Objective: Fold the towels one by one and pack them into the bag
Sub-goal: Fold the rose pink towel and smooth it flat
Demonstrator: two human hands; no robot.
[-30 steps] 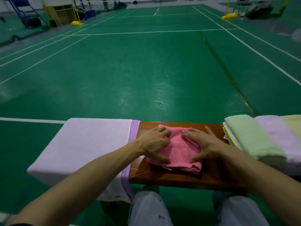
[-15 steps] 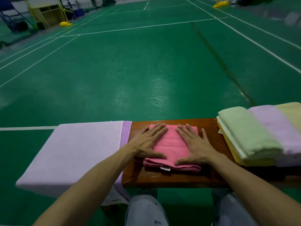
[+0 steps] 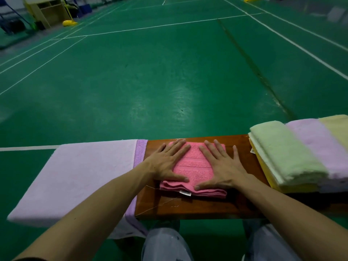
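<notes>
Works at a glossy brown bench (image 3: 188,208) on a green court floor (image 3: 169,81) marked with white lines. Presses left hand (image 3: 165,163) and right hand (image 3: 224,167) flat on a folded pink towel (image 3: 194,166) at the middle of the bench, with fingers straight and spread, thumbs near its front edge and the right little finger out on bare wood. Towel's white label (image 3: 185,193) at the near edge, beside a loose thread lying across the wood.

Just left, touching neither hand: a lilac towel (image 3: 84,176) spread flat over the bench end, darker border toward the pink one, near side hanging down. To the right, apart from the pink towel: a stack (image 3: 282,157) of folded towels, with green on top at its left, lilac and pale yellow further right, and bright yellow underneath. Far back left, a pale wooden cabinet (image 3: 49,10) and a yellow base (image 3: 69,23) on the floor.

Stack cut off by the right frame edge. Bench's left end hidden under the lilac towel. Below the bench, only knees (image 3: 165,243) in pale trousers, cut off at the bottom. Far left corner dim and blurred, and the dark shapes beside the cabinet cannot be made out.
</notes>
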